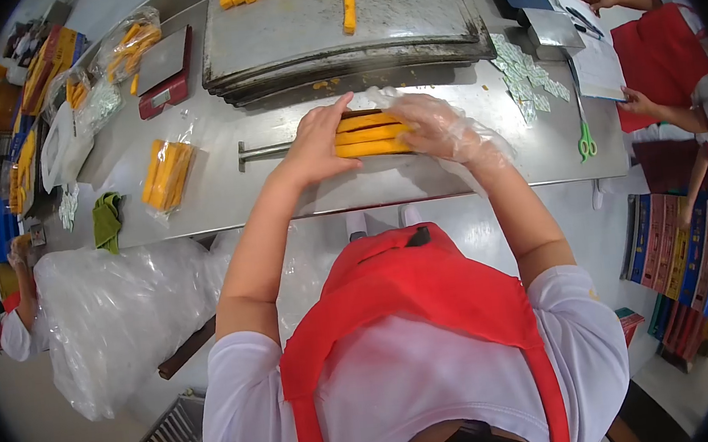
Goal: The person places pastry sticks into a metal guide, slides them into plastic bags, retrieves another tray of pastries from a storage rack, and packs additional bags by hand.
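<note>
The grip is on the sticks (371, 135): the left hand (316, 139) curves wide around their left ends, thumb on the near side and fingers on the far side, while the right hand (438, 123), in a loose clear glove (487, 147), closes over their right ends. The sticks lie side by side between the two hands, just above or on the desk (223, 187); which of these is hard to tell. Good handling here calls for light, even pressure from both ends, since these pieces look soft enough to dent or snap if squeezed in the middle. Both palms should act level, so the row stays flat and its ends line up. The glove is baggy at the wrist, so its slack film could snag between sticks and is best kept out from under the fingers. A metal rod (269, 151) runs out to the left from beside the left hand; a careless forearm could knock it. Further left of the grip lies a filled bag (167, 175), with a scale (167, 90) beyond it. The trays (337, 48) sit ahead of the grip, near enough that knuckles need care, and scissors (587, 146) lie well to its right.
</note>
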The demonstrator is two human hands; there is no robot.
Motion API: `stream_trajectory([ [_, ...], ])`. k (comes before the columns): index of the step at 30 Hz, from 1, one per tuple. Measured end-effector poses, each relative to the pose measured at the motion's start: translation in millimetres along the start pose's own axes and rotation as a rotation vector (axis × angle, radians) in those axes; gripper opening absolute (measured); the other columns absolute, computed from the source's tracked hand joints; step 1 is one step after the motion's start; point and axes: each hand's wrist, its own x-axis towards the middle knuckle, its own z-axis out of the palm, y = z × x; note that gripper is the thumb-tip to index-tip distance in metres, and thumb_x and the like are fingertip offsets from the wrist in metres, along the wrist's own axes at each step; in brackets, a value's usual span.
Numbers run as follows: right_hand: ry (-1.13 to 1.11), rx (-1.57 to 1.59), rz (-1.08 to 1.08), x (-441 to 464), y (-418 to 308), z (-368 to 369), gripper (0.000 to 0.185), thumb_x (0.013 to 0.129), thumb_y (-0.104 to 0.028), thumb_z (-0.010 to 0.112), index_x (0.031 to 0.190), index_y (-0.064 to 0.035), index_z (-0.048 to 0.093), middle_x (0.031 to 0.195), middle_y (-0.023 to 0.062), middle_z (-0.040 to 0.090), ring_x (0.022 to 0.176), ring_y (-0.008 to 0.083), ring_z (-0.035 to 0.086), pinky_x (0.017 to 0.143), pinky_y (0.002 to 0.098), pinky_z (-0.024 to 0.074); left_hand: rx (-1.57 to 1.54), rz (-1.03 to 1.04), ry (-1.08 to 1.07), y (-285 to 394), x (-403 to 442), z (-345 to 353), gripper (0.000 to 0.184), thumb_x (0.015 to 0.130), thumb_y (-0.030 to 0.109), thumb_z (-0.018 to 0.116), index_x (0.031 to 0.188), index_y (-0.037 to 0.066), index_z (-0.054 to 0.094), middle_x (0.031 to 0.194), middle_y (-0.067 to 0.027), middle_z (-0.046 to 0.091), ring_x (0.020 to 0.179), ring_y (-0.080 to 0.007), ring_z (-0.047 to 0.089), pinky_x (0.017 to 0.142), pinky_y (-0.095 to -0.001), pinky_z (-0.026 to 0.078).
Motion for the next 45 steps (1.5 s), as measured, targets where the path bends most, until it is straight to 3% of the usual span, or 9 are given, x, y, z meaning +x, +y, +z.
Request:
stream_trajectory([
  [5, -0.07, 0.115, 0.501, -4.9, 11.1, 8.0, 0.034, 0.071, -0.013, 0.063, 0.1, 0.0002, 0.057, 0.094, 0.0151, 0.06, 0.094, 0.0272, 0.056, 0.082, 0.0337, 0.0442, 0.009, -0.006, 0.026, 2.2, -1.2, 0.4, 0.101, 0.051, 0.023, 0.08, 0.135, 0.011, 0.025, 0.116, -0.0137, 0.049, 0.111, -0.0317, 0.041, 0.098, -0.0395, 0.028],
  [7, -0.013, 0.548, 0.834, -10.5, 17.9, 10.9, 0.029, 0.073, -0.013, 0.062, 0.098, 0.0016, 0.058, 0.092, 0.0102, 0.06, 0.086, 0.0176, 0.056, 0.077, 0.0288, 0.0443, 0.008, -0.009, 0.028, 2.9, -0.9, 1.5, 0.101, 0.051, 0.023, 0.081, 0.135, 0.01, 0.025, 0.116, -0.0134, 0.049, 0.111, -0.0316, 0.041, 0.098, -0.0395, 0.028],
  [13, 0.142, 0.797, 0.825, -8.8, 9.9, 15.9, 0.032, 0.074, -0.012, 0.062, 0.103, 0.001, 0.055, 0.082, 0.0027, 0.054, 0.073, 0.0116, 0.052, 0.066, 0.0247, 0.0427, -0.003, 0.008, 0.019, 0.9, -0.7, 1.9, 0.104, 0.05, 0.02, 0.08, 0.136, 0.01, 0.022, 0.118, -0.0127, 0.049, 0.111, -0.0314, 0.041, 0.098, -0.0393, 0.029],
  [23, 0.361, 0.644, 0.808, 3.9, 1.4, 31.0, 0.038, 0.073, -0.013, 0.063, 0.107, 0.0023, 0.054, 0.082, 0.0024, 0.054, 0.074, 0.0119, 0.052, 0.066, 0.0248, 0.0425, 0.038, 0.023, 0.064, -0.6, -2.2, 5.2, 0.103, 0.051, 0.019, 0.079, 0.136, 0.009, 0.023, 0.117, -0.0135, 0.049, 0.11, -0.0317, 0.042, 0.097, -0.0394, 0.03],
  [28, 0.406, 0.923, 0.882, -7.6, 4.6, 12.3, 0.019, 0.077, -0.009, 0.063, 0.093, -0.0007, 0.055, 0.077, 0.0029, 0.054, 0.063, 0.0085, 0.051, 0.055, 0.0204, 0.0423, 0.051, 0.042, 0.084, -1.4, -2.9, 6.2, 0.102, 0.051, 0.02, 0.079, 0.136, 0.009, 0.023, 0.116, -0.0145, 0.049, 0.109, -0.0322, 0.043, 0.096, -0.0393, 0.03],
  [35, 0.349, 0.87, 1.073, -6.8, 9.4, 24.1, 0.016, 0.079, -0.015, 0.062, 0.077, -0.0002, 0.056, 0.065, 0.0026, 0.053, 0.053, 0.0073, 0.049, 0.051, 0.0191, 0.0416, 0.079, 0.022, 0.046, 0.3, -2.2, 3.9, 0.102, 0.052, 0.024, 0.079, 0.136, 0.009, 0.023, 0.118, -0.0155, 0.047, 0.111, -0.0324, 0.041, 0.098, -0.0396, 0.028],
  [41, 0.462, 0.346, 0.963, -16.6, 15.6, 29.1, 0.033, 0.083, -0.026, 0.054, 0.096, 0.0048, 0.057, 0.091, 0.0219, 0.06, 0.084, 0.0279, 0.06, 0.071, 0.0354, 0.0481, 0.08, 0.015, 0.055, -0.1, -3.0, 4.2, 0.102, 0.052, 0.022, 0.079, 0.136, 0.01, 0.023, 0.116, -0.0158, 0.048, 0.109, -0.0335, 0.042, 0.096, -0.04, 0.03],
  [43, 0.55, 0.155, 0.764, -21.8, -1.0, 29.6, 0.054, 0.086, -0.037, 0.049, 0.119, 0.0052, 0.044, 0.119, 0.0312, 0.045, 0.11, 0.0368, 0.048, 0.091, 0.0384, 0.0391, 0.059, 0.043, 0.036, 2.4, -0.3, 4.1, 0.102, 0.052, 0.022, 0.079, 0.136, 0.01, 0.023, 0.116, -0.0158, 0.048, 0.109, -0.0335, 0.042, 0.096, -0.04, 0.031],
  [45, 0.291, 0.306, 0.766, -20.2, -15.1, 38.4, 0.069, 0.09, -0.042, 0.038, 0.132, 0.0043, 0.01, 0.135, 0.0285, 0.022, 0.126, 0.0353, 0.025, 0.103, 0.0341, 0.0207, 0.113, -0.034, 0.016, 4.4, 0.3, 3.6, 0.103, 0.051, 0.02, 0.079, 0.136, 0.009, 0.022, 0.115, -0.0156, 0.048, 0.109, -0.0337, 0.042, 0.096, -0.0402, 0.031],
])
